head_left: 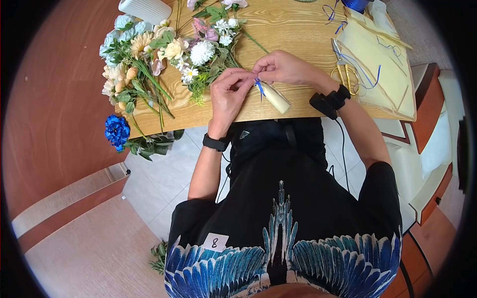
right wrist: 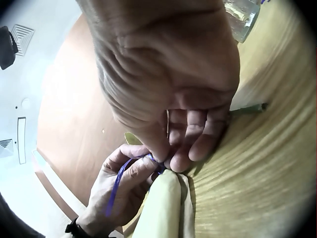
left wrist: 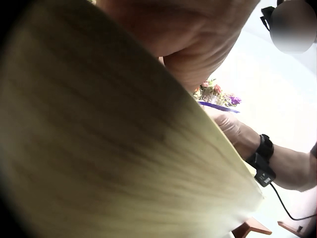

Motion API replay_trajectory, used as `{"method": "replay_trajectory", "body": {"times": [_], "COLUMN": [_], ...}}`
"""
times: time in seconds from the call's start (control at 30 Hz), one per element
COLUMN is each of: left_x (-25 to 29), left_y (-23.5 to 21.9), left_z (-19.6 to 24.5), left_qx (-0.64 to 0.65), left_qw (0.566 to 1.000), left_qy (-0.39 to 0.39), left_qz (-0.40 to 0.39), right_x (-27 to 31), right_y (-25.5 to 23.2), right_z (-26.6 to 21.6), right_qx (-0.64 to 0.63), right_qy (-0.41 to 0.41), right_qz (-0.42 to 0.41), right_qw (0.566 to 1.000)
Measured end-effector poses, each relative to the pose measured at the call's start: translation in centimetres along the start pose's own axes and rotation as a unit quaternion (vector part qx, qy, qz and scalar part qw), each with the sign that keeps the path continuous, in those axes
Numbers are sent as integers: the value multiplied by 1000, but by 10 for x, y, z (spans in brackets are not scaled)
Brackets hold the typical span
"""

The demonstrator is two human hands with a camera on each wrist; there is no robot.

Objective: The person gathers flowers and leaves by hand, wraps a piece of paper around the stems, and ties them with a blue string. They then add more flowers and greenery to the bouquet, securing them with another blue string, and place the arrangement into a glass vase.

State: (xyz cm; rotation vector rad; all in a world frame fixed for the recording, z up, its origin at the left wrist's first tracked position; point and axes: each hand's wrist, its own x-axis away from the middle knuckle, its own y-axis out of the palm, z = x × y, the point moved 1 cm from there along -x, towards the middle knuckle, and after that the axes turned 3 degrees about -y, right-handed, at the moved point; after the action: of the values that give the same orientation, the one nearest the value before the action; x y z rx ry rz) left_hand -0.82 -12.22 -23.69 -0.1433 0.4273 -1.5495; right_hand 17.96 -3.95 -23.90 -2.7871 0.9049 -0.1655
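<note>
A pale yellow paper wrap (head_left: 276, 101) lies near the table's front edge, a blue ribbon (head_left: 259, 86) round its narrow neck. From the left, the left hand (head_left: 229, 93) pinches the ribbon at the neck between thumb and fingers. The right hand (head_left: 283, 68) meets it there, thumb and index fingertips together on the ribbon. In the right wrist view, a ribbon end (right wrist: 114, 192) hangs across the left hand (right wrist: 131, 183), beside the wrap (right wrist: 159, 206); the right hand's (right wrist: 168, 74) other fingers curl loosely. The knot is partly hidden by fingertips.
Mixed artificial flowers (head_left: 202, 52) lie left of the hands, with a blue flower (head_left: 117, 132) at the table's left edge. Gold-handled scissors (head_left: 345, 74) and yellow wrapping sheets (head_left: 392, 74) with loose blue ribbon are on the right. A white ribbed vase (head_left: 146, 10) is at the back left.
</note>
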Motion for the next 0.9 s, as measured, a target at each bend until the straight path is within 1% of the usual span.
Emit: {"method": "replay_trajectory", "body": {"times": [0.13,0.2,0.23,0.3,0.37,0.43,0.5,0.57,0.63,0.7,0.77,0.8,0.9], "left_x": [0,0,0,-1,0,0,1,0,1,0,1,0,0], "left_y": [0,1,2,3,3,2,2,4,5,7,9,8,7], "left_z": [-2,-4,-6,-6,-7,-6,-7,-9,-12,-13,-12,-11,-7], "left_qx": [23,30,32,34,38,28,18,39,38,38,65,65,48], "left_qw": [1000,999,999,999,999,999,1000,999,999,999,997,997,999], "left_qy": [-7,-12,-1,10,-15,-15,-15,2,6,13,-15,-14,9], "left_qz": [-6,-8,-1,6,-9,-11,-13,14,13,15,26,26,20], "right_x": [0,0,1,2,3,3,2,3,4,2,0,0,-2], "right_y": [3,5,5,5,4,4,6,5,6,7,7,6,5], "right_z": [6,11,13,10,9,10,12,9,8,11,14,15,12], "right_qx": [9,-2,-3,-5,0,5,-10,-23,-39,-91,-85,-78,-50], "right_qy": [-4,-13,-13,8,15,21,-9,0,10,-15,-26,-37,-26], "right_qz": [7,25,26,16,14,11,13,21,33,47,44,42,32], "right_qw": [1000,1000,1000,1000,1000,1000,1000,999,999,995,995,995,998]}}
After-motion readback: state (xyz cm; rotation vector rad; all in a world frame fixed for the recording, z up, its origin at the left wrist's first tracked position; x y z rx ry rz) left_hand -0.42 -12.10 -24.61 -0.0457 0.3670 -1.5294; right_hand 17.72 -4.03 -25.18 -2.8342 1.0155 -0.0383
